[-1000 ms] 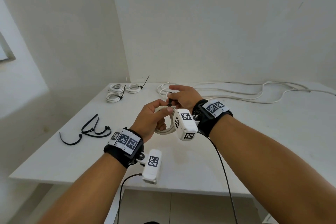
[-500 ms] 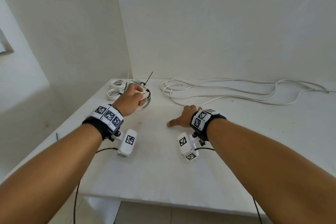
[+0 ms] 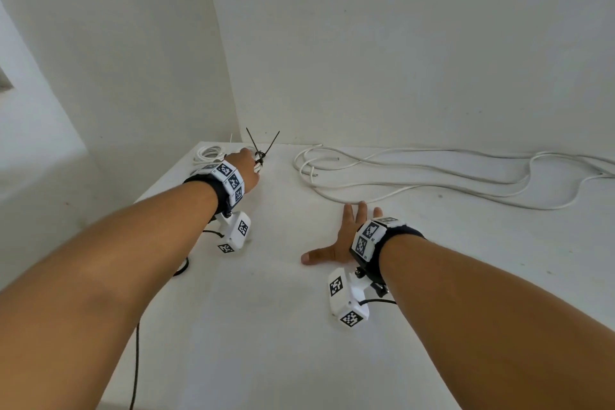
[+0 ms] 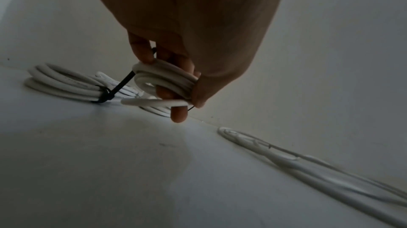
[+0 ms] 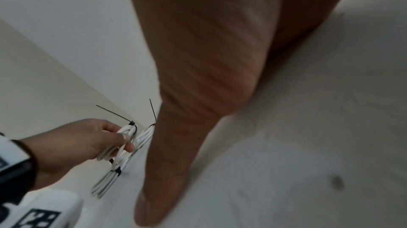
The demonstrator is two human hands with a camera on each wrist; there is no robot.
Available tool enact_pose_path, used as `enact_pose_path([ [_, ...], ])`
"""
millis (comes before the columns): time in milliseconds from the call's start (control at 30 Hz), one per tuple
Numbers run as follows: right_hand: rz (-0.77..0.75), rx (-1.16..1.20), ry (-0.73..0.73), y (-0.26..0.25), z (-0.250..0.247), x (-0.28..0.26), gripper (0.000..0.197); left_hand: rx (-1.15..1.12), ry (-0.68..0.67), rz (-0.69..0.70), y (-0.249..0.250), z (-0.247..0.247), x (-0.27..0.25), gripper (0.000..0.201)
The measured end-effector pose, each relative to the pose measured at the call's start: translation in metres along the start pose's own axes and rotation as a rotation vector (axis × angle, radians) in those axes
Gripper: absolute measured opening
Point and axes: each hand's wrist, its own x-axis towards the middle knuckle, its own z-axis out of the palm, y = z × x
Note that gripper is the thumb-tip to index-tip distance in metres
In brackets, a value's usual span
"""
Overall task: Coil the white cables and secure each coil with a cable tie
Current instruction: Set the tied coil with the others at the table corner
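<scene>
Held coil: round white smooth-jacketed cable in tight loops, bound by a thin black cable tie with a stiff projecting tail. The left hand grips it, fingers curled round the loops, at the far left corner of the matte white table beside two tied coils. Loose cable lies along the wall. The right hand rests flat on the table, fingers spread, holding nothing

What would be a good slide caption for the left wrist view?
The left hand holds a tied white coil above the table, beside other tied coils, with loose cable along the wall.
</scene>
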Motion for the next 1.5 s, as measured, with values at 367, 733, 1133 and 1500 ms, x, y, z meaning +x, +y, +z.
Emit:
enact_pose_path([
  [367,-0.016,-0.029,-0.061,0.002,-0.014,-0.007,0.154,0.256,-0.069,0.059,0.006,0.016,0.030,0.023],
  [733,-0.020,-0.019,-0.081,0.001,-0.016,-0.008,0.153,0.163,0.014,0.089,0.008,-0.003,0.028,0.031],
  [1133,-0.036,0.007,-0.081,0.001,-0.018,-0.012,0.150,-0.006,-0.065,0.389,0.074,0.031,0.026,0.017],
  [1500,-0.044,0.057,-0.045,0.005,-0.014,-0.005,0.150,-0.126,0.118,0.382,0.092,0.012,0.009,0.009],
])
